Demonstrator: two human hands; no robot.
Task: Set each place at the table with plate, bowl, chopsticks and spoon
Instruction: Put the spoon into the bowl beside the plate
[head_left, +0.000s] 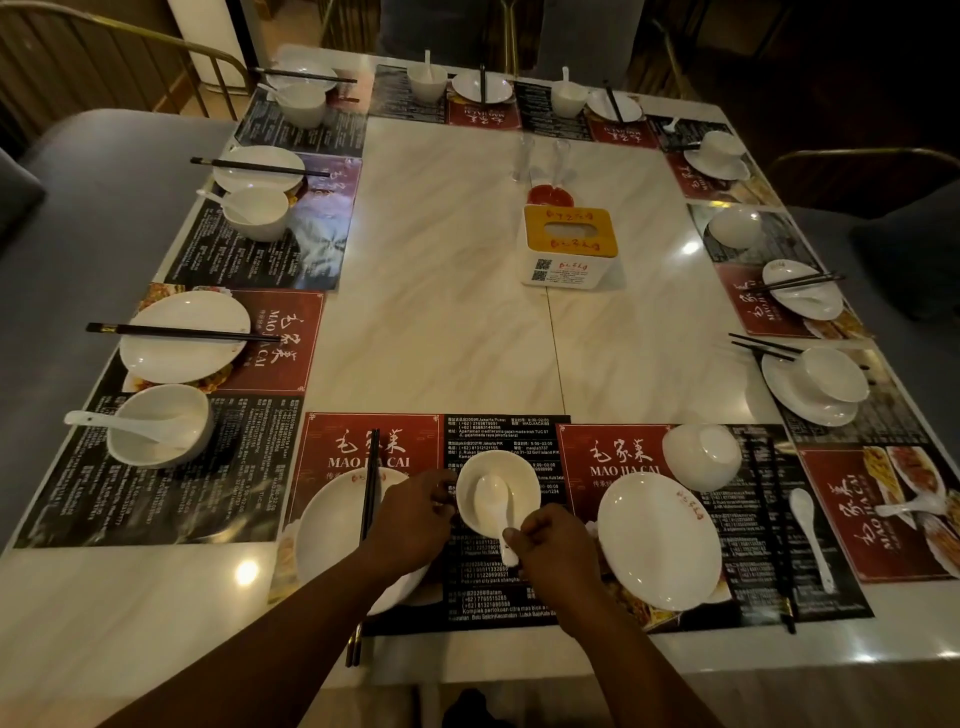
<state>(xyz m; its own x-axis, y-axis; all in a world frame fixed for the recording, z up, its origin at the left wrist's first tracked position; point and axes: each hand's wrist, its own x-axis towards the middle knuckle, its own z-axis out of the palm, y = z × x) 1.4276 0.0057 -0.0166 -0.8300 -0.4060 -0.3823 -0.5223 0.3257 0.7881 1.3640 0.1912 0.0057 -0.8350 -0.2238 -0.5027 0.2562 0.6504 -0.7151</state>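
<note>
At the near edge a white bowl (496, 486) stands upright on a black and red placemat (501, 597). My left hand (413, 512) grips the bowl's left rim. My right hand (553, 548) pinches the handle of a white spoon (493, 501) whose scoop lies inside the bowl. Left of the bowl sits a white plate (327, 530) with black chopsticks (369, 488) laid across it. To the right lie another plate (657, 540), an upside-down bowl (701, 457), a loose spoon (810, 535) and dark chopsticks (774, 530).
Set places with plates, bowls, spoons and chopsticks line the left, far and right sides of the marble table (457, 291). A yellow-topped tissue box (569, 244) and two clear glasses (540, 158) stand near the middle. Chairs (862, 171) ring the table.
</note>
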